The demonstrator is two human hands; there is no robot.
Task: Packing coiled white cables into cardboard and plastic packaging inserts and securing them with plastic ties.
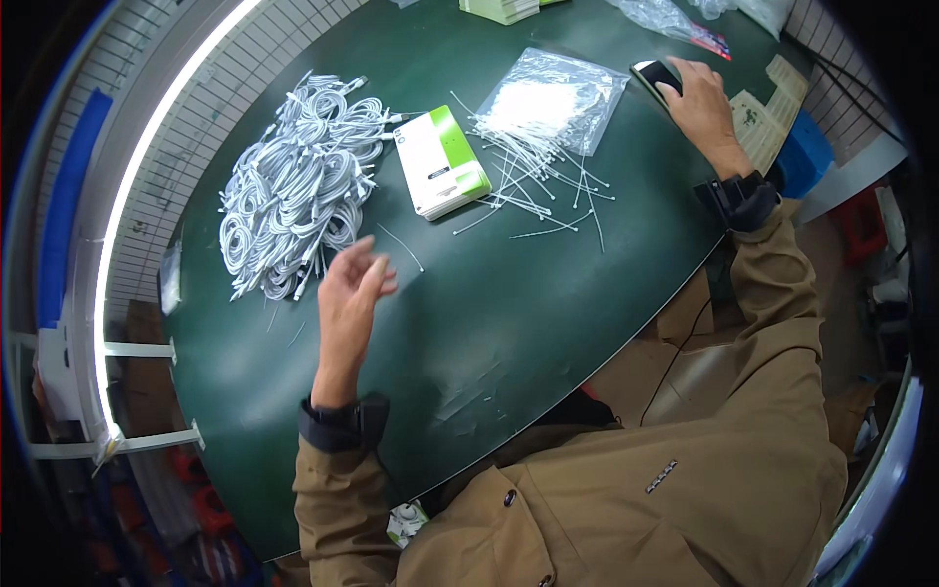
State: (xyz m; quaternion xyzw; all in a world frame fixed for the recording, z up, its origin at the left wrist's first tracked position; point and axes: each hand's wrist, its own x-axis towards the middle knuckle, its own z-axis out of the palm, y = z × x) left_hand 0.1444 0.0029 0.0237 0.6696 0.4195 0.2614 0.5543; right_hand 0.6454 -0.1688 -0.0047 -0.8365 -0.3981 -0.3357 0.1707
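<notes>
Currently, the person's right hand [702,108] touches 1 smartphone [655,74] on the bench [548,323], far right; whether its fingers grip cannot be determined. Left hand [349,293]: fingers loosely parted, near the coiled white cables [303,181].

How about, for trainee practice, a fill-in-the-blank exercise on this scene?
Of the packaging and the phone, the right hand touches the ____.
Of the phone and coiled cables, the left hand is nearer the ____.
The packaging lies ____ the cables and cable ties.
The tabletop is dark ____.
Missing: phone; cables; between; green.
</notes>
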